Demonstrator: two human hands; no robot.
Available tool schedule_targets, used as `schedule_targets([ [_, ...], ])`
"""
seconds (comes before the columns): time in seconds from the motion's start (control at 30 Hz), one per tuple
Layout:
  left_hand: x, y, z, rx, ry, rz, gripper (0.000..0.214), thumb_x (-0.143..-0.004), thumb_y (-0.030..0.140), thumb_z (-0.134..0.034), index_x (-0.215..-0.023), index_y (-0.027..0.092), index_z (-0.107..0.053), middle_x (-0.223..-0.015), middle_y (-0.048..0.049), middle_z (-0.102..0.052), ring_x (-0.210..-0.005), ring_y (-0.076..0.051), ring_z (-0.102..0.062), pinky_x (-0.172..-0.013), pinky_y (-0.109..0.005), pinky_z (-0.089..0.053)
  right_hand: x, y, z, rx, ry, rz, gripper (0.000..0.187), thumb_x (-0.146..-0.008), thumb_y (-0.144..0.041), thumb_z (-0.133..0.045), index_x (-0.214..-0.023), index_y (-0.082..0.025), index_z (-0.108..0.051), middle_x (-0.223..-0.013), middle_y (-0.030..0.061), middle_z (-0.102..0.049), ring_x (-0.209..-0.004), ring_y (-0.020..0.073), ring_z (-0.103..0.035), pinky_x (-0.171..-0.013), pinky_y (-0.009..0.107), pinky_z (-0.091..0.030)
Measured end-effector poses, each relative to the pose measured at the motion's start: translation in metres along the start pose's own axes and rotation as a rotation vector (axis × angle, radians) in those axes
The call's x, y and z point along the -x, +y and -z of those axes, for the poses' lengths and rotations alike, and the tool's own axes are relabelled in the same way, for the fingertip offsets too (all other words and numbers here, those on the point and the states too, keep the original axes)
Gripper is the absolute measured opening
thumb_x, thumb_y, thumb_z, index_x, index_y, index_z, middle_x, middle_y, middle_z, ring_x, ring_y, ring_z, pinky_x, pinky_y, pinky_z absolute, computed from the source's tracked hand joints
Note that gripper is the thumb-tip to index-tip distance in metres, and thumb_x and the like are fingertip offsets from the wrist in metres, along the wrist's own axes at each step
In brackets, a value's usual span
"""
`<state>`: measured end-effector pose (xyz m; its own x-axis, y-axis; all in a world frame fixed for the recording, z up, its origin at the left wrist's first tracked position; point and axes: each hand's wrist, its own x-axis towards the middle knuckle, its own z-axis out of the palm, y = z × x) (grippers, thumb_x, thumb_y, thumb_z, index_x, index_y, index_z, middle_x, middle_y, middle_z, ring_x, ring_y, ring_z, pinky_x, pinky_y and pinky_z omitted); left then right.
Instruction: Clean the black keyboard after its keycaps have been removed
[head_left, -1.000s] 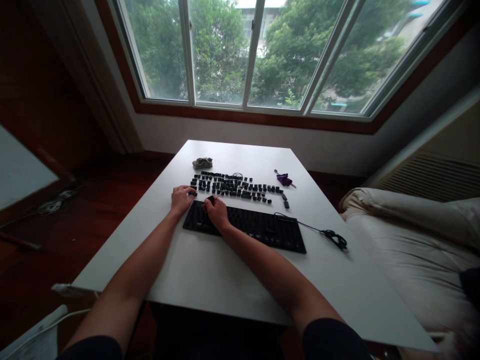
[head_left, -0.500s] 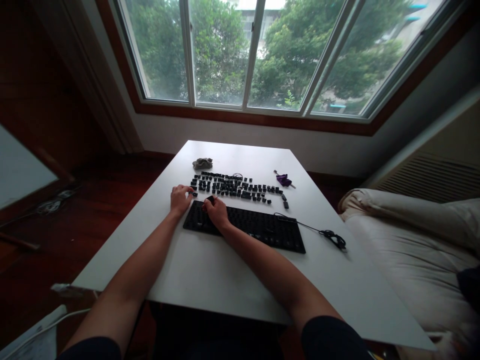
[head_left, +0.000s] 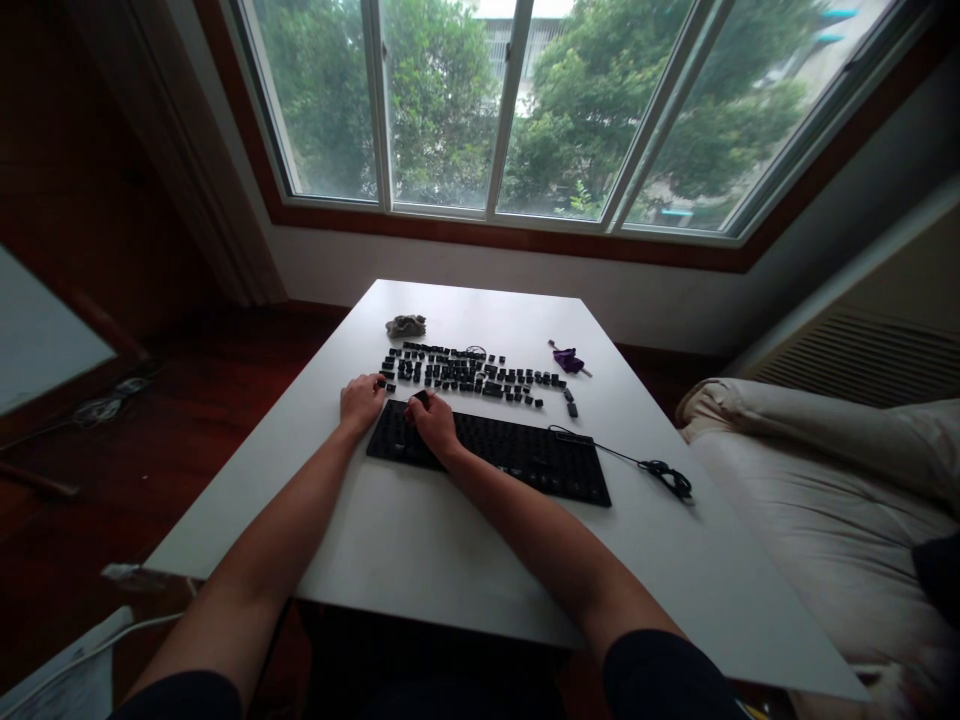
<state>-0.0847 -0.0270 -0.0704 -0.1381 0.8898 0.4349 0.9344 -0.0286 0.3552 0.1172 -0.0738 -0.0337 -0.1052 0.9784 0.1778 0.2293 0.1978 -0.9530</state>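
Note:
A black keyboard (head_left: 517,455) lies on a white table (head_left: 420,540), its keycaps taken off. Several loose black keycaps (head_left: 472,372) lie in rows just behind it. My right hand (head_left: 433,425) rests on the keyboard's left end, fingers pinched on a black keycap near the top edge. My left hand (head_left: 361,398) sits just left of the keyboard's far corner, fingers curled at the left end of the keycap rows; whether it holds one is hidden.
A crumpled grey cloth (head_left: 406,325) lies at the back of the table. A purple tool (head_left: 568,358) lies to the right of the keycaps. The keyboard's coiled cable (head_left: 670,478) trails right. A cushioned seat (head_left: 832,500) stands beside the table. Windows face ahead.
Almost nothing has shifted. My left hand has drawn slightly toward the keyboard's corner; my right hand stays pinched at the keyboard's top left.

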Motion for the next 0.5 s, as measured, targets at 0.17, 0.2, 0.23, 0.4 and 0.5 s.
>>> schedule_targets([
  [0.17,0.001,0.005,0.004,0.043,0.025,-0.018,0.029,-0.088,0.021,-0.055,-0.113,0.024,-0.070,-0.102,-0.0090,-0.071,-0.097,-0.027,-0.063,-0.089,-0.040,-0.047,0.002,-0.003,0.002,-0.027,-0.009,-0.009,0.019,-0.088,-0.037,-0.060,-0.078,-0.023,-0.069,-0.071,0.0011,-0.073,-0.074,0.0212,-0.071,-0.071,0.030,-0.056],
  [0.2,0.002,0.006,0.005,0.062,0.019,-0.033,0.029,-0.088,0.021,-0.054,-0.112,0.024,-0.070,-0.102,-0.0085,-0.071,-0.095,-0.026,-0.064,-0.089,-0.039,-0.047,0.002,-0.004,0.002,-0.030,-0.009,-0.009,0.019,-0.088,-0.036,-0.060,-0.078,-0.023,-0.069,-0.071,0.0011,-0.073,-0.074,0.0213,-0.071,-0.071,0.030,-0.056],
  [0.23,0.002,0.008,0.006,0.082,0.007,-0.055,0.029,-0.088,0.020,-0.054,-0.111,0.024,-0.070,-0.101,-0.0079,-0.071,-0.094,-0.025,-0.064,-0.089,-0.038,-0.047,0.002,-0.004,0.002,-0.032,-0.009,-0.008,0.019,-0.088,-0.036,-0.060,-0.078,-0.024,-0.069,-0.070,0.0010,-0.073,-0.074,0.0213,-0.071,-0.071,0.030,-0.056],
  [0.4,0.003,0.012,0.008,0.132,-0.056,-0.144,0.027,-0.091,0.023,-0.052,-0.108,0.025,-0.073,-0.102,-0.0071,-0.072,-0.094,-0.024,-0.064,-0.091,-0.038,-0.048,0.002,-0.005,0.002,-0.023,-0.005,-0.006,0.020,-0.088,-0.036,-0.059,-0.076,-0.024,-0.069,-0.071,0.0013,-0.073,-0.075,0.0215,-0.071,-0.071,0.031,-0.056],
  [0.5,0.002,0.010,0.005,0.140,-0.055,-0.142,0.027,-0.093,0.024,-0.051,-0.108,0.025,-0.074,-0.107,-0.0076,-0.072,-0.098,-0.024,-0.065,-0.094,-0.038,-0.049,0.002,-0.005,0.002,-0.018,-0.004,-0.007,0.020,-0.088,-0.036,-0.060,-0.076,-0.024,-0.069,-0.072,0.0012,-0.073,-0.075,0.0214,-0.071,-0.071,0.030,-0.056],
])
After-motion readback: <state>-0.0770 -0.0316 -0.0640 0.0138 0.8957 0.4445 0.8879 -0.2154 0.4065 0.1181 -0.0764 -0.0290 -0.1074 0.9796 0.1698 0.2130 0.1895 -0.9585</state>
